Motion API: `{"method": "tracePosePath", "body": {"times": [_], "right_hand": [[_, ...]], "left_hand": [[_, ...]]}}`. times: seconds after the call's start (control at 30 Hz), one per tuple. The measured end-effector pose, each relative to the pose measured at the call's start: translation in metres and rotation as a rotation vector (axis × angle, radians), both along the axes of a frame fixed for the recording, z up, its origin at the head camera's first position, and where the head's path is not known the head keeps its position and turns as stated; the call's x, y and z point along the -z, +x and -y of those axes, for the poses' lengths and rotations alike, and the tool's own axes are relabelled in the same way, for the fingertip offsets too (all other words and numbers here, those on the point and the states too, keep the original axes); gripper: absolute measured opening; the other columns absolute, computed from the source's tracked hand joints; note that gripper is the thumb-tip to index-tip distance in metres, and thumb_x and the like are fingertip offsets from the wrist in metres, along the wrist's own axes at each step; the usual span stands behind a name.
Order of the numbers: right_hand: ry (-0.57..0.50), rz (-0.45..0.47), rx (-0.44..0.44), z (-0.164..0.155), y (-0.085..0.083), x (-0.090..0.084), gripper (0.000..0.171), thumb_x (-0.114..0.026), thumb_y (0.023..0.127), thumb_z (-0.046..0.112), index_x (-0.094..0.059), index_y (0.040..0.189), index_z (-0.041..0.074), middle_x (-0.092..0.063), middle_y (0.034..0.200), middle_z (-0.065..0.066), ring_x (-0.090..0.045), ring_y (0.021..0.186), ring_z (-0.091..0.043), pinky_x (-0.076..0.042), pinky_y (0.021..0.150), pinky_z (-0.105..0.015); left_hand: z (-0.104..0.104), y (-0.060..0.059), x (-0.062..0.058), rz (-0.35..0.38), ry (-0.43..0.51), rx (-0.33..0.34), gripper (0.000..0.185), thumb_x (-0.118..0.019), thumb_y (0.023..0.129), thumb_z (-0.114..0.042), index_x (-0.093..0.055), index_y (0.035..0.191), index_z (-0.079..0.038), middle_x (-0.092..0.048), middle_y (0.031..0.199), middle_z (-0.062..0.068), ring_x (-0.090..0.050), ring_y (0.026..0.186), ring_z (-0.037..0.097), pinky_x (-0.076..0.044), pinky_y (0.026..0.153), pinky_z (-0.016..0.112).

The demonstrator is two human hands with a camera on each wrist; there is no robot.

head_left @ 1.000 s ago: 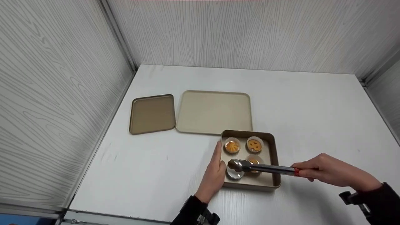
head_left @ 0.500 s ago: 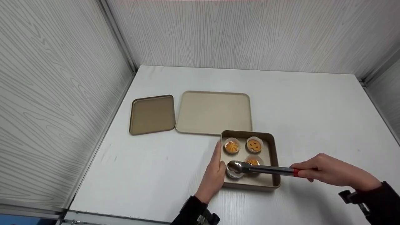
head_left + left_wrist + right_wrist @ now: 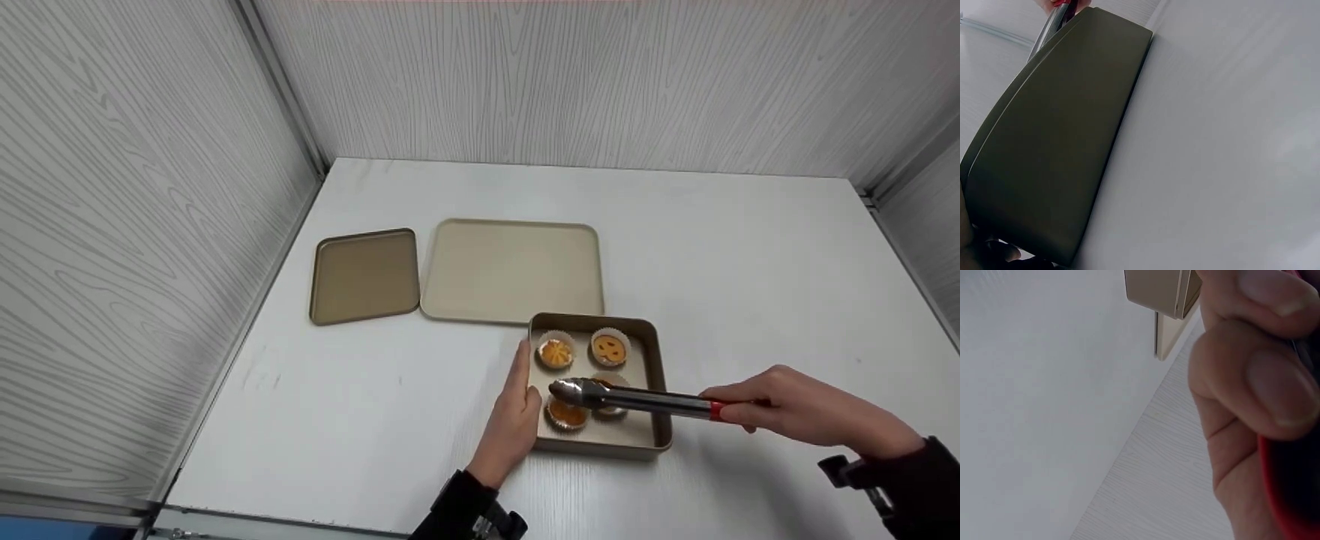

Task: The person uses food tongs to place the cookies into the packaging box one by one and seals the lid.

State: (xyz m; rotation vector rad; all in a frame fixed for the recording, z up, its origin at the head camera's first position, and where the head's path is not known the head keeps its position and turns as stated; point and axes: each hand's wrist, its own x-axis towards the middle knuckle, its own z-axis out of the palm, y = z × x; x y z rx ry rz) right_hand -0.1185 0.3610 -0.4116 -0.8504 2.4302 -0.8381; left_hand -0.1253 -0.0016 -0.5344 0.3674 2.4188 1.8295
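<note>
A square gold pan holds several orange tarts in paper cups: two at the back and one at the near left. My right hand grips the red handle of metal tongs. The tongs' tips hover over the pan's middle, above another tart that is partly hidden. My left hand rests flat against the pan's left wall with straight fingers. In the left wrist view the pan's outer wall fills the left side. The right wrist view shows my fingers curled on the red handle.
A small brown tray and a larger beige tray lie side by side behind the pan on the white table. Grey panel walls close off the left, back and right.
The tongs' tips have risen slightly toward the pan's middle. The near-left cup, earlier pale under the tips, now shows an orange tart. My left hand has stayed put.
</note>
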Motion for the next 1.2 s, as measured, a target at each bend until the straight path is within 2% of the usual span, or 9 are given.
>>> {"method": "tracePosePath", "body": {"times": [0.37,0.6,0.73,0.87,1.1,1.2], "right_hand": [[-0.023,-0.063,0.038,-0.006,0.003,-0.006,0.032,-0.062,0.103,0.020,-0.070,0.134,0.020,-0.056,0.075,0.020,-0.034,0.059,0.007,-0.033,0.046,-0.015],[-0.034,-0.103,0.099,-0.013,0.006,-0.009,0.031,-0.063,0.102,0.018,-0.071,0.132,0.025,-0.061,0.076,0.016,-0.038,0.058,0.006,-0.037,0.045,-0.017],[-0.061,-0.120,0.115,-0.022,0.007,-0.012,0.034,-0.063,0.102,0.011,-0.069,0.134,0.019,-0.065,0.079,0.012,-0.040,0.055,0.005,-0.038,0.042,-0.018],[-0.083,-0.135,0.135,-0.030,0.009,-0.014,0.037,-0.061,0.102,0.005,-0.067,0.137,0.014,-0.065,0.081,0.013,-0.040,0.051,0.005,-0.039,0.040,-0.019],[-0.056,-0.140,0.256,-0.031,0.010,-0.015,0.033,-0.061,0.103,0.012,-0.069,0.134,0.022,-0.065,0.077,0.010,-0.040,0.051,0.001,-0.039,0.040,-0.022],[-0.049,-0.130,0.318,-0.030,0.010,-0.015,0.033,-0.062,0.103,0.016,-0.068,0.135,0.019,-0.062,0.073,0.008,-0.042,0.051,-0.003,-0.039,0.042,-0.024]], "left_hand": [[0.001,0.000,-0.001,0.001,-0.009,0.002,0.066,-0.034,0.104,-0.003,-0.007,0.165,-0.006,-0.010,0.172,0.010,-0.011,0.157,0.020,-0.011,0.128,0.042],[0.001,0.000,0.000,0.002,-0.002,0.002,0.066,-0.033,0.104,-0.004,-0.007,0.165,-0.007,-0.011,0.172,0.009,-0.011,0.157,0.020,-0.012,0.128,0.044],[0.001,0.001,-0.001,0.002,-0.003,0.004,0.066,-0.033,0.104,-0.004,-0.007,0.165,-0.008,-0.010,0.172,0.009,-0.011,0.157,0.020,-0.011,0.128,0.043],[0.001,0.002,-0.001,-0.002,-0.004,0.006,0.066,-0.033,0.104,-0.004,-0.007,0.165,-0.007,-0.010,0.172,0.009,-0.011,0.157,0.021,-0.011,0.128,0.043],[0.001,0.001,0.000,-0.012,-0.001,0.007,0.066,-0.033,0.104,-0.003,-0.007,0.164,-0.004,-0.010,0.171,0.012,-0.011,0.157,0.023,-0.011,0.128,0.045],[0.001,0.001,0.000,-0.011,-0.003,0.005,0.066,-0.033,0.104,-0.003,-0.007,0.164,-0.004,-0.010,0.171,0.011,-0.012,0.157,0.022,-0.011,0.128,0.044]]}}
